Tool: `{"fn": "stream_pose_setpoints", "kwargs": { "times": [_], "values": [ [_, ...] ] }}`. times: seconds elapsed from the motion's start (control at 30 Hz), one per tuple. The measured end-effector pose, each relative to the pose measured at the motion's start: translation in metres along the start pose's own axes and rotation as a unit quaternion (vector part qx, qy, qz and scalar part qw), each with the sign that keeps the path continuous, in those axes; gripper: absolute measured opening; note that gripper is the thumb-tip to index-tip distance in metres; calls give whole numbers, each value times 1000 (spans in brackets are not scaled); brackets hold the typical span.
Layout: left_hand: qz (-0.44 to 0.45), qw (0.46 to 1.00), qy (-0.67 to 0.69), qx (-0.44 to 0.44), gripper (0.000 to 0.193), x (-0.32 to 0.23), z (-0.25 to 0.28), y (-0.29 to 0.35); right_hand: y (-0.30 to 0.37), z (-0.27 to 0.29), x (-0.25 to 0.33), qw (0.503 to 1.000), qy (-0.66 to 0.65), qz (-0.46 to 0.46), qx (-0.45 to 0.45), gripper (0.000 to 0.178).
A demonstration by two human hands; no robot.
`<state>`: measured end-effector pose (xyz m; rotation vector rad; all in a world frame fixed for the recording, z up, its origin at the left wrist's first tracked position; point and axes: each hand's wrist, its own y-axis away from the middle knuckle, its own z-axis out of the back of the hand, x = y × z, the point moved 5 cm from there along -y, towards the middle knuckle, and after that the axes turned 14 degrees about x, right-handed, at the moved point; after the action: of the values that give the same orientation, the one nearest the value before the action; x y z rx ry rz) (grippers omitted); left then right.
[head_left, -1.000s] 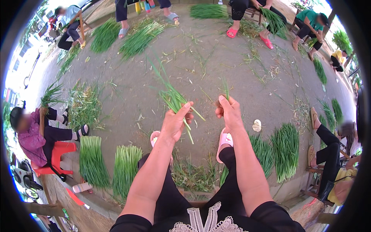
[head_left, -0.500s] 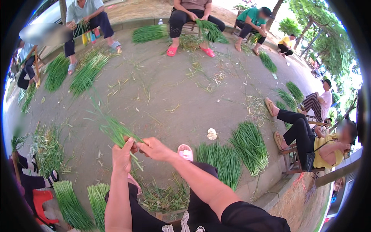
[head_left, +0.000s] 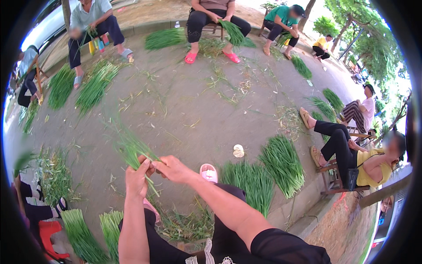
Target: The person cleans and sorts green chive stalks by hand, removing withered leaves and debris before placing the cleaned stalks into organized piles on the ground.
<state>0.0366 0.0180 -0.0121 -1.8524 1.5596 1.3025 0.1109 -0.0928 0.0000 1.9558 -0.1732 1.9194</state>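
My left hand [head_left: 137, 178] is closed round a small bunch of chives [head_left: 128, 144], its green tips fanning out to the far left and its cut-looking ends poking out below the fist. Against it, my right hand [head_left: 175, 169] pinches at the stems by the left thumb; the fingertips partly hide what lies between them. Beneath my hands, between my feet, lies a heap of loose trimmings [head_left: 187, 224]. Right of my pink slipper [head_left: 209, 173] are two larger piles of chives, one nearer [head_left: 250, 185] and one farther [head_left: 282, 165].
More chive piles lie to my lower left [head_left: 83, 235] and beside other seated people around the paved ground. A red stool [head_left: 52, 240] stands at the left edge. Scattered trimmings [head_left: 55, 171] lie left. A pale round object [head_left: 238, 151] sits ahead of my slipper.
The view has shifted slightly, and the surroundings appear a little further left. Both hands stay together on the bunch, whose leaves have swung slightly.
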Motion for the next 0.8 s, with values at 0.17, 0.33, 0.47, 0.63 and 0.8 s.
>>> {"fn": "stream_pose_setpoints", "kwargs": {
  "times": [0.17,0.33,0.47,0.63,0.8],
  "values": [
    [9,1000,-5,-1,27,1,-2,-1,-1,1,-8,998,9,-66,-13,36],
    [6,1000,26,9,28,2,0,-2,2,-1,-5,997,-62,-50,-22,33],
    [6,999,33,12,23,-3,0,1,0,-1,-6,996,-77,-48,-13,33],
    [5,999,40,13,23,-3,-1,1,1,0,-7,994,-99,-47,-19,33],
    [13,999,34,8,23,-5,-3,1,1,1,-7,990,-126,-53,-27,34]
  ]
}}
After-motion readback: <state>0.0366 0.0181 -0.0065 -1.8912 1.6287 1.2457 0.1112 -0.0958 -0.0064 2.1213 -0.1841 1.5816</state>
